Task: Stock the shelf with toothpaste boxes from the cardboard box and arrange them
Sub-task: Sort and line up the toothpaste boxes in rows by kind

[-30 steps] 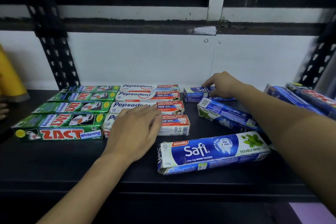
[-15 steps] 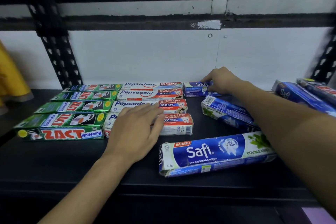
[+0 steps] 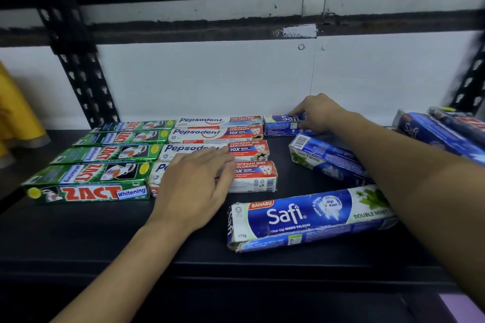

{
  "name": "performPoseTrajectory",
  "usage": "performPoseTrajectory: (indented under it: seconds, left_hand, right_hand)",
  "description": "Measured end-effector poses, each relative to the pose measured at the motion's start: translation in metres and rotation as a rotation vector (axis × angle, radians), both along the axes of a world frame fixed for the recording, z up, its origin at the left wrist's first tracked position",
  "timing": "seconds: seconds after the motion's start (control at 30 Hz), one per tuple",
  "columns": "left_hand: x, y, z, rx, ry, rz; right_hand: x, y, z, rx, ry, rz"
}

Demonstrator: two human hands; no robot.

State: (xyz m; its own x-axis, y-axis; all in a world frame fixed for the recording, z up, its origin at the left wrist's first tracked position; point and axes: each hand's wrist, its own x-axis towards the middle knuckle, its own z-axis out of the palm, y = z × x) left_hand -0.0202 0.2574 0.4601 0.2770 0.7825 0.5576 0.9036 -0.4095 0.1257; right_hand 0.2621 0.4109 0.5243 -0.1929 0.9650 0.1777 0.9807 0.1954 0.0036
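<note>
Black and matte, the shelf fills the head view, with a smooth white back panel behind it. At 9 o'clock lie four glossy green Zact boxes. Just beside them, toward the centre, are four white-and-red Pepsodent boxes. All are slim cardboard cartons with long axes running 9 to 3, packed side by side in two columns. The left grip lies flat on the two nearest Pepsodent boxes, fingers straight and slightly apart, pressing but holding nothing.

The right grip reaches to 1 o'clock, against the back panel. It is clamped on the back Safi box, with fingers curled over the top and the thumb at the front face. This blue carton also lies 9 to 3, its left end just beside the rearmost Pepsodent box, so it looks like the start of a third column.

The next carton to go in is probably the skewed Safi box. It sits at 6 o'clock from the right grip, partly under that forearm, with its long axis running about 10 to 4, so it would need turning to match. The right grip is the nearer one.

The front Safi box, with crumpled corners, lies near the shelf edge at 5 o'clock, just right of the left grip. More blue Safi cartons lie piled at 3 o'clock. The cardboard box is out of view.
</note>
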Motion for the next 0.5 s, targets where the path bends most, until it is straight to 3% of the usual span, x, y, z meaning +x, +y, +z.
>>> performPoseTrajectory:
  seconds: [0.5]
  left_hand:
    - [0.0, -0.001, 0.001, -0.012, 0.005, -0.016]
  right_hand:
    - [0.017, -0.098, 0.05, -0.164, 0.113, 0.137]
